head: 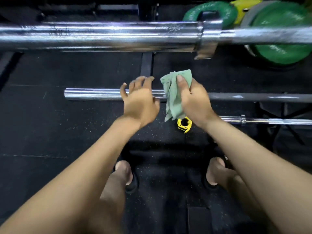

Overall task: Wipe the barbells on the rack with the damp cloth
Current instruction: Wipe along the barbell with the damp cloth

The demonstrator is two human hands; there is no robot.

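The right hand (192, 98) pinches the bunched damp cloth (173, 97) above the middle barbell (94, 94); the left hand (140, 100) hovers spread beside it. Judged between wipes, the cloth must next wrap the bar below.

The cloth (173, 95) is a pale mint green, plain with no print. Right behind it, the middle barbell (94, 94) is shiny chrome, and the thick barbell (104, 36) above that is chrome with white glare streaks. Just below the cloth is a collar clip (184, 124) in bright yellow with black. Up right of the cloth, 2 plates (283, 31) are green, 1 plate (243, 7) is yellow. The floor (50, 132) is black with pale speckles.
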